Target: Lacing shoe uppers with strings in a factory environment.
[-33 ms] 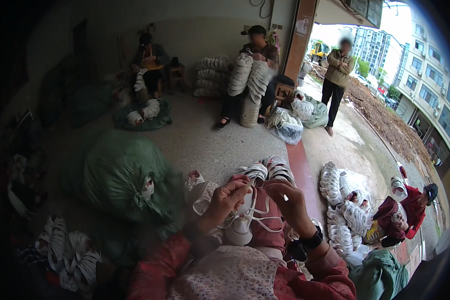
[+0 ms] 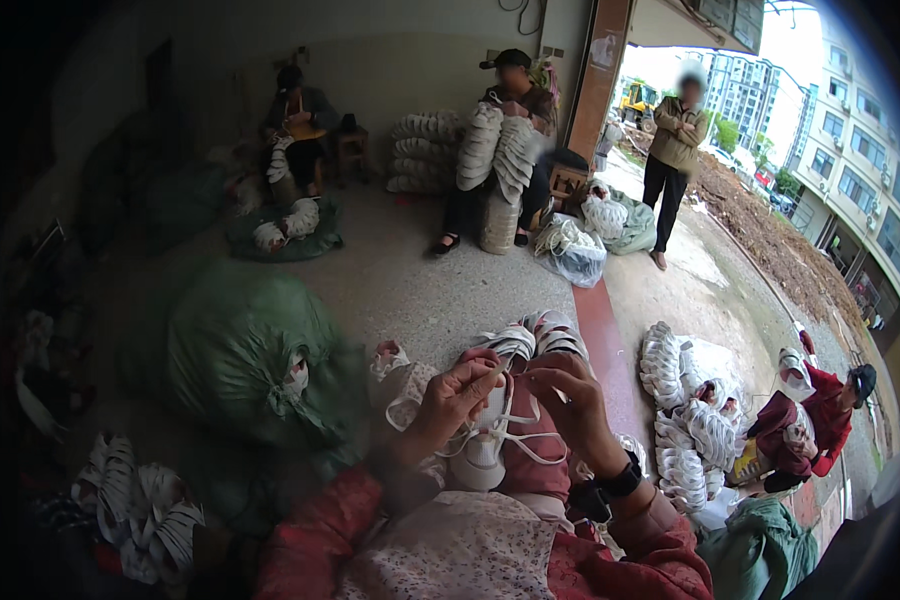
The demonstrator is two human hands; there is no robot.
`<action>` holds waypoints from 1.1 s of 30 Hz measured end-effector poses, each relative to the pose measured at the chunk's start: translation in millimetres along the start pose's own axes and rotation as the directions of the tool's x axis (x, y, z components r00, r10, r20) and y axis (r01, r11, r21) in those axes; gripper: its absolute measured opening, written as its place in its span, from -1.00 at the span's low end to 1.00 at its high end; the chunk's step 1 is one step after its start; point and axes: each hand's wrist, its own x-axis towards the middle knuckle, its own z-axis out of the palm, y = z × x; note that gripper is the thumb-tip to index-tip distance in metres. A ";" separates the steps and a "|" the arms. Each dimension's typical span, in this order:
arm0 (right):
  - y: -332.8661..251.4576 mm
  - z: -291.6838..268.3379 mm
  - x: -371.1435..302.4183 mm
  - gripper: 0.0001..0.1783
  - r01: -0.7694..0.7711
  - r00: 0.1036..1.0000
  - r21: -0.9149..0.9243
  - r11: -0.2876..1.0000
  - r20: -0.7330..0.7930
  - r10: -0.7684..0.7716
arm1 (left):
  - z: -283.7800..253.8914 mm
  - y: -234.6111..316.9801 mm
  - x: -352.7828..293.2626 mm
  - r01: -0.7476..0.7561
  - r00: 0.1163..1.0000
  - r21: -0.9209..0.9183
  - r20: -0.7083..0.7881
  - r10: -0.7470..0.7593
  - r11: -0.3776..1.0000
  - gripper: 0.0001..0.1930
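A white shoe upper (image 2: 478, 462) with pinkish lining lies over my lap, its toe toward me. White shoelace (image 2: 532, 437) loops out of it to the right. Above the upper, my left hand (image 2: 457, 392) is closed in a pinch on a pale lace end, beside the heel opening. Close to it, my right hand (image 2: 572, 400) is bent with thumb and forefinger pinched near the same lace; what lies between those fingertips is too small to make out. A dark red cloth (image 2: 535, 462) covers my lap beneath the upper.
More shoe uppers (image 2: 555, 335) are stacked just beyond my hands. A big green sack (image 2: 245, 340) stands at left, uppers (image 2: 135, 500) below it. Piled uppers (image 2: 682, 425) lie at right near a person in red (image 2: 830, 420). Two people sit at the back; another stands outside.
My right hand's fingers have shifted very slightly toward my left hand. Otherwise the hands, the shoe upper and the laces look the same.
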 end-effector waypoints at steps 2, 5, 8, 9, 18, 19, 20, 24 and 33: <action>-3.8 10.1 -1.0 -0.87 -0.098 0.995 0.090 0.991 -0.020 0.100 | 3.6 4.5 -1.2 -0.051 0.999 0.044 -0.010 0.051 0.998 -0.79; 4.4 19.6 -4.0 -0.80 -0.279 0.959 0.200 0.939 0.015 0.282 | 4.7 1.4 -2.4 -0.122 0.991 0.126 -0.030 0.127 0.985 -0.79; 10.6 26.2 -7.1 -0.78 -0.401 0.916 0.391 0.829 0.195 0.351 | 2.6 -6.4 -4.5 -0.188 0.981 0.191 -0.020 0.195 0.964 -0.77; 9.7 29.5 -8.0 -0.78 -0.423 0.906 0.462 0.780 0.207 0.369 | 1.9 -8.8 -4.9 -0.236 0.970 0.215 0.003 0.241 0.948 -0.76; 10.2 35.0 -6.2 -0.80 -0.492 0.869 0.571 0.657 0.280 0.408 | -3.8 2.5 -13.2 -0.195 0.979 0.464 0.040 0.199 0.864 -0.68; 11.1 33.3 -7.2 -0.81 -0.501 0.864 0.564 0.656 0.279 0.420 | -4.0 1.1 -12.2 -0.203 0.978 0.452 0.058 0.199 0.869 -0.70; 12.6 33.6 -8.1 -0.81 -0.494 0.868 0.576 0.651 0.290 0.402 | -4.3 4.5 -13.1 -0.200 0.978 0.467 0.041 0.204 0.861 -0.70; 5.0 30.4 1.0 -0.83 -0.494 0.870 0.499 0.713 0.283 0.405 | -4.9 15.5 -13.9 -0.228 0.970 0.583 0.064 0.236 0.780 -0.73; -5.1 25.9 -13.4 -0.89 -0.577 0.801 0.632 0.517 0.314 0.510 | 8.7 5.9 -21.6 -0.256 0.967 0.472 0.110 0.231 0.844 -0.78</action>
